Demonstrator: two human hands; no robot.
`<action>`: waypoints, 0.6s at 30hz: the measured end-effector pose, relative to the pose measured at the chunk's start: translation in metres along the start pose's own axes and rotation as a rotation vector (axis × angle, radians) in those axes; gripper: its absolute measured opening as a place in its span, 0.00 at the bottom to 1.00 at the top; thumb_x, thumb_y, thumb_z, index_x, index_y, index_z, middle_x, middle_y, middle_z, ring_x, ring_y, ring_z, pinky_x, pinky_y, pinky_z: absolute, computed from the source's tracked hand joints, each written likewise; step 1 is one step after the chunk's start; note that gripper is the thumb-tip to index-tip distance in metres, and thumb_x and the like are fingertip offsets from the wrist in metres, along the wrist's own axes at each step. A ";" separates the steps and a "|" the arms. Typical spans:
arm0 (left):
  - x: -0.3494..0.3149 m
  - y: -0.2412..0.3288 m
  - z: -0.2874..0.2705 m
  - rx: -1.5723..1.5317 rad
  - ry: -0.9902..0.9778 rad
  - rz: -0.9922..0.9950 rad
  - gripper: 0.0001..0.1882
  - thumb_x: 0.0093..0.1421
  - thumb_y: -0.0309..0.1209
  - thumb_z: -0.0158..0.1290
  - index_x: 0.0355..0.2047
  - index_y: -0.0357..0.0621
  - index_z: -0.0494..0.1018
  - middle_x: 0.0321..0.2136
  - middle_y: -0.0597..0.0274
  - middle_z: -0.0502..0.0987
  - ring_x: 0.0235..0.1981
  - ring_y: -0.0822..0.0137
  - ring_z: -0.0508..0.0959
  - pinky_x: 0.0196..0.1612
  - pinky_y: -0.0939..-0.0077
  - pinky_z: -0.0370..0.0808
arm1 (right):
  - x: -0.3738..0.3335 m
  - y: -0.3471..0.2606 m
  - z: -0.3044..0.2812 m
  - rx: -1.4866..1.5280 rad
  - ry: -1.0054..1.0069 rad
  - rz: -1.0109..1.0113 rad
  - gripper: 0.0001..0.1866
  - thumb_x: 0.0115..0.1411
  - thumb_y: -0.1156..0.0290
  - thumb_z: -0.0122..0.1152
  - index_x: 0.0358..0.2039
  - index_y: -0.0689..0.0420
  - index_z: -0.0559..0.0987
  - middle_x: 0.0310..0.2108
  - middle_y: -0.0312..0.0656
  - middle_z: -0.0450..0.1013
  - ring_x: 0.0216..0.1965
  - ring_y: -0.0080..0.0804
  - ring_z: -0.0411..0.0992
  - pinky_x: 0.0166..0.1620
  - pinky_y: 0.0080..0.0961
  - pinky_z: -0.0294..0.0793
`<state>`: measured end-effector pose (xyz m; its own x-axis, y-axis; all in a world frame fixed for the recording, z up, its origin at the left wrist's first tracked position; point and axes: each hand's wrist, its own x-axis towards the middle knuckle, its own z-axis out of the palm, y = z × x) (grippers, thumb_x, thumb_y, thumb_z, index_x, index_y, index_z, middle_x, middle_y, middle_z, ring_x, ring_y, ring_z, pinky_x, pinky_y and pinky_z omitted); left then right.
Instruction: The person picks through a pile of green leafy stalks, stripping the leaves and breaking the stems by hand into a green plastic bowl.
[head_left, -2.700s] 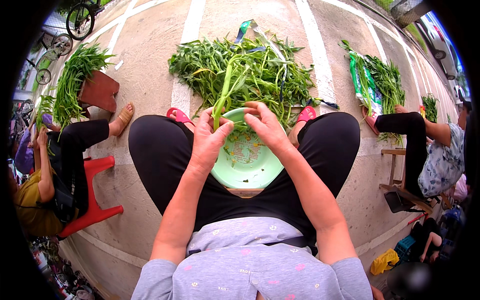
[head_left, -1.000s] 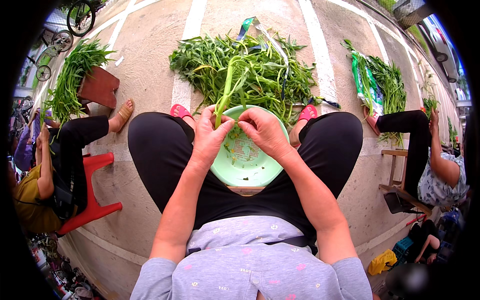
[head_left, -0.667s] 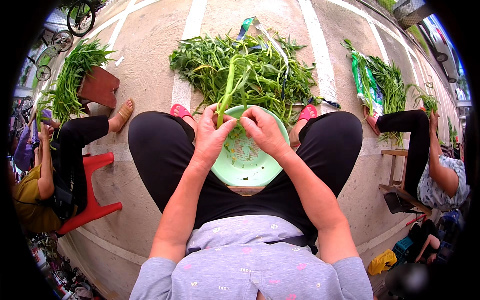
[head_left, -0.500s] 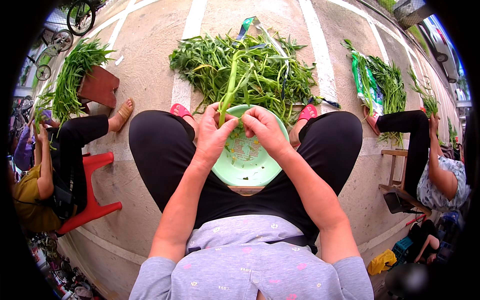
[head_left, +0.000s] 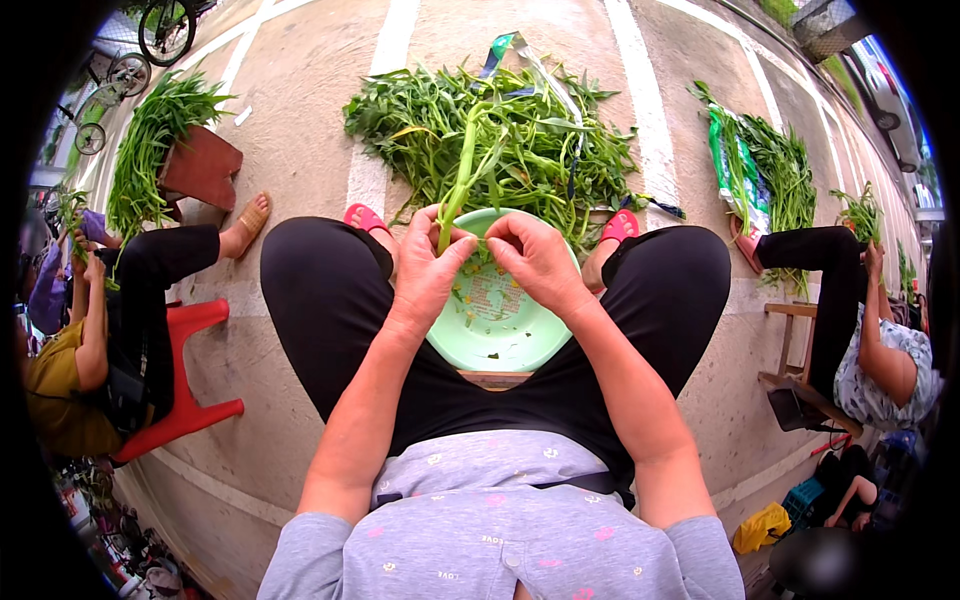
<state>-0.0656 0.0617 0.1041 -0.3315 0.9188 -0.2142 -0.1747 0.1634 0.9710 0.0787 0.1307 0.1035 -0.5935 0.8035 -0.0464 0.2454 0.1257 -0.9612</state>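
Observation:
My left hand point(head_left: 425, 268) is closed round the lower ends of a few long green stalks, which look like water spinach point(head_left: 463, 175). They stand up from my fist and lean slightly right. Close beside it, my right hand point(head_left: 535, 262) is in a pinch, thumb against fingertips, near the stalks' lower ends. Whatever lies in that pinch is too small to make out. Both hands are over a pale green plastic basin point(head_left: 535, 345) between my knees. Bits of leaf and stem are scattered in it.
A big heap of leafy greens point(head_left: 410, 125) lies on the paving just beyond the basin. At left, a person sits on a red stool point(head_left: 185, 375) near a brown stool point(head_left: 205, 165) bearing greens. At right, another person handles greens beside a wooden stool point(head_left: 790, 340).
My right hand has shifted slightly to the right, its fingers still pinched. The left hand keeps its hold on the stalks. The person at right holds their bunch at a different angle.

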 end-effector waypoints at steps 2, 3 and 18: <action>0.000 -0.004 -0.001 0.001 -0.006 0.006 0.19 0.54 0.22 0.54 0.46 0.43 0.63 0.27 0.71 0.71 0.25 0.83 0.68 0.27 0.91 0.65 | -0.002 -0.002 0.001 -0.150 0.019 -0.078 0.03 0.52 0.77 0.55 0.28 0.63 0.72 0.23 0.37 0.69 0.23 0.23 0.68 0.27 0.20 0.67; 0.000 -0.004 -0.001 0.006 -0.009 0.006 0.19 0.54 0.22 0.54 0.46 0.43 0.63 0.28 0.70 0.71 0.26 0.82 0.68 0.28 0.90 0.65 | -0.002 -0.002 0.003 -0.180 0.031 -0.088 0.03 0.51 0.78 0.54 0.27 0.63 0.72 0.23 0.39 0.69 0.23 0.24 0.68 0.27 0.20 0.67; -0.001 -0.001 0.005 -0.005 -0.098 -0.014 0.19 0.53 0.22 0.54 0.46 0.41 0.63 0.28 0.69 0.71 0.30 0.80 0.70 0.34 0.87 0.68 | 0.001 0.009 0.005 0.498 0.009 0.367 0.04 0.48 0.73 0.52 0.25 0.59 0.70 0.21 0.34 0.66 0.20 0.19 0.65 0.25 0.18 0.66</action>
<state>-0.0608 0.0620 0.1043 -0.2372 0.9472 -0.2158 -0.1836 0.1744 0.9674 0.0768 0.1298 0.0940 -0.5313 0.7479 -0.3980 0.0438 -0.4449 -0.8945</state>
